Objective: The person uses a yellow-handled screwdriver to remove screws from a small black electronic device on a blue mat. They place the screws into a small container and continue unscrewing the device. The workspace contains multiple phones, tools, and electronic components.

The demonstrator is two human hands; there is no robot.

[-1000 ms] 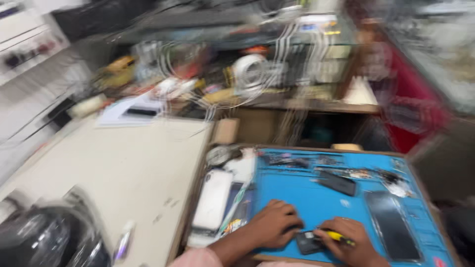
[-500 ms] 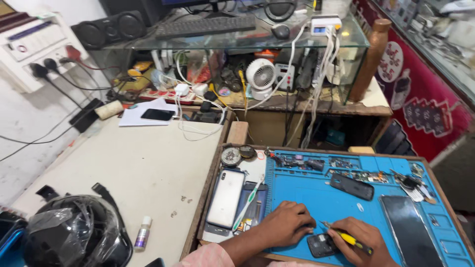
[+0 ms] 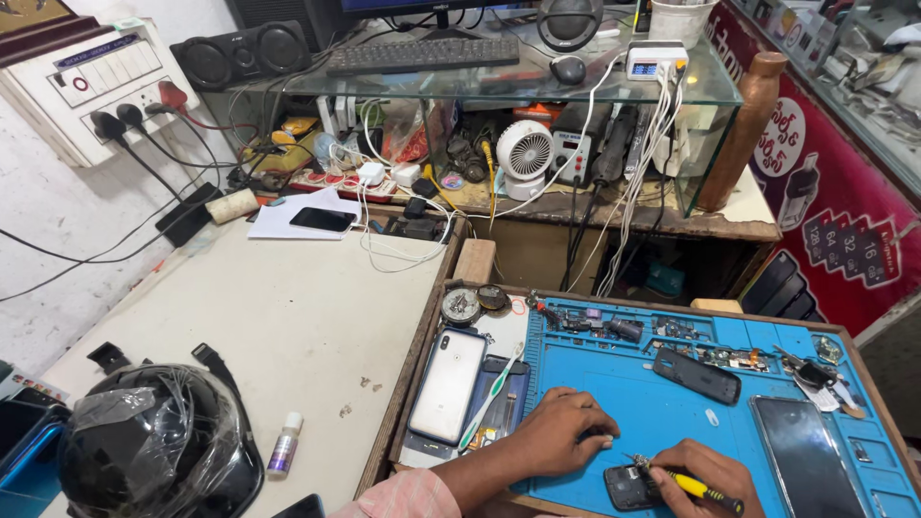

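My left hand (image 3: 566, 432) rests palm down on the blue repair mat (image 3: 624, 388), fingertips pressing beside a small dark phone part (image 3: 631, 486). My right hand (image 3: 705, 477) grips a yellow-handled screwdriver (image 3: 693, 486), its tip on that dark part at the mat's near edge. A black phone strip (image 3: 696, 375) lies on the mat beyond my hands. A dark phone screen (image 3: 804, 459) lies to the right.
A white phone (image 3: 448, 384) and a toothbrush (image 3: 491, 395) lie left of the mat. A black helmet (image 3: 153, 443) and a small bottle (image 3: 285, 445) sit on the white counter. Behind stand a small white fan (image 3: 525, 156), tangled cables and a glass shelf with a keyboard (image 3: 422, 54).
The view has steadied from a blur and tilted slightly. My hands stay at the mat's near edge, left hand flat and right hand holding the screwdriver on the small dark part.
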